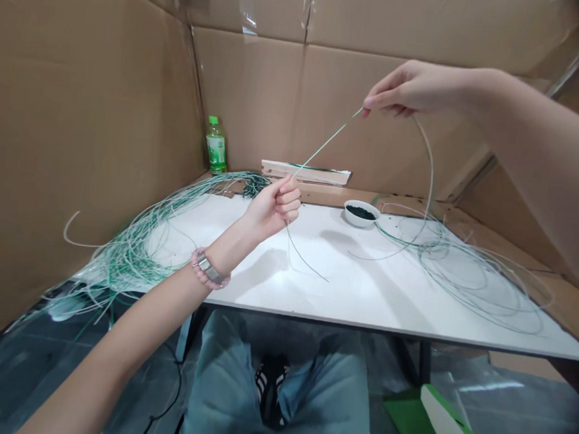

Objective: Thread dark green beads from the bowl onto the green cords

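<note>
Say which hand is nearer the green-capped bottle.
Left. The left hand is in front of the bottle, off to its right; the right hand is raised higher, much farther right.

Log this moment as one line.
left hand: grips thin green strand; right hand: pinches it higher; between: straight; round white bowl: on white table

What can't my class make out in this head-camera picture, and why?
All in the head view:
Part of the thin green-and-white strand: hidden inside the closed left hand.
Bare right arm: upper end cut off by the right edge.
Separate pieces of dark fill in the round white bowl: too small.
</note>
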`<control>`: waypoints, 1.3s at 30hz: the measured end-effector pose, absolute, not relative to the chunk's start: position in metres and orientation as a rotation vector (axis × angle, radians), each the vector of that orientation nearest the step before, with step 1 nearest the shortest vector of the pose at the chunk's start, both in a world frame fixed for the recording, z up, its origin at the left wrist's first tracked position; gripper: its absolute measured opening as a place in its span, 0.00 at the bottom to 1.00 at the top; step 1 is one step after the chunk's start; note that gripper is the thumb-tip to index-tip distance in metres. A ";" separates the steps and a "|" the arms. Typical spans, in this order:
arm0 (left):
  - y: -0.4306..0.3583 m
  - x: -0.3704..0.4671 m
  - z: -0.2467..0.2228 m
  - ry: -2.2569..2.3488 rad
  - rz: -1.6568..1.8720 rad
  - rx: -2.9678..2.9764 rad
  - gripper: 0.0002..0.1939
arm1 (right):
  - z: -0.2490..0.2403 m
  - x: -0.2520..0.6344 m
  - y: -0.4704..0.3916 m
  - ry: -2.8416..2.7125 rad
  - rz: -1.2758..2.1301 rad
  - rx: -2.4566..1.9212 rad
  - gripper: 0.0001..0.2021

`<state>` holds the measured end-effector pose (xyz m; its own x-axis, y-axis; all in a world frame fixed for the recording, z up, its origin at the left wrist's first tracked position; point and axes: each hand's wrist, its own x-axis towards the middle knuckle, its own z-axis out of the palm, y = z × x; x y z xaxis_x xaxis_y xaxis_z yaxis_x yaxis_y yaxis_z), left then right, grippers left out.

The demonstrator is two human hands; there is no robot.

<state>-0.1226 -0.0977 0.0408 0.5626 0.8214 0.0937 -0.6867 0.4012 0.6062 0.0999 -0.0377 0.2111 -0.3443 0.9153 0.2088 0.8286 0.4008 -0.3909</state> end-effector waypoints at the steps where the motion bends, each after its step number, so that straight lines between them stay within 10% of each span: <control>1: -0.099 -0.123 0.041 0.238 0.970 0.645 0.22 | 0.212 0.100 -0.037 -2.264 0.310 -1.499 0.09; 30: -0.121 -0.120 0.044 0.255 0.983 0.694 0.22 | 0.221 0.095 -0.073 -2.316 0.205 -1.467 0.09; 39: -0.112 -0.124 0.014 0.311 1.121 0.561 0.22 | 0.087 0.072 -0.109 -2.088 -0.142 -1.243 0.09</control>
